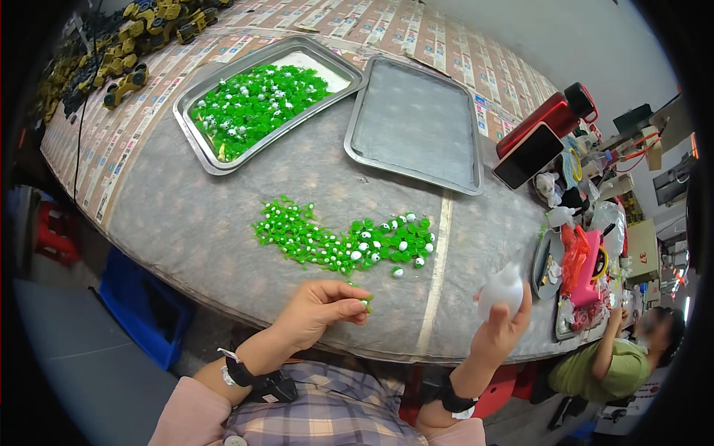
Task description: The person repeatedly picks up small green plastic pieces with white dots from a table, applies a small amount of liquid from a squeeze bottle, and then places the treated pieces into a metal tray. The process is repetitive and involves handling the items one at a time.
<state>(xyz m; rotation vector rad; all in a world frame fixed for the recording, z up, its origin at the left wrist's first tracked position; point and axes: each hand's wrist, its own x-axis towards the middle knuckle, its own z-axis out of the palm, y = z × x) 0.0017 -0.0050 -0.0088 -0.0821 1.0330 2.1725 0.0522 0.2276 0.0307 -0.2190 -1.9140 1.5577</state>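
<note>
Between the thumb and fingers of my left hand (320, 312) is a small green plastic piece (367, 304) with a white spot. My right hand (497, 338) is wrapped round a white squeeze bottle (501, 288), held above the table right of the left hand. Beyond my left hand, many small green pieces with white centres (301, 236) lie loose on the grey table cover. They run rightward into green pieces bearing white, black-dotted balls (390, 241). Farther back, a metal tray (216, 169) holds a heap of similar green-and-white pieces.
A second metal tray (413, 126) stands beside the first. At right are a red flask (541, 123), a phone (529, 156), a dark plate (547, 286) and a pink tool (592, 271). Yellow toy vehicles (126, 85) crowd the far left. A person in green (613, 364) sits at right.
</note>
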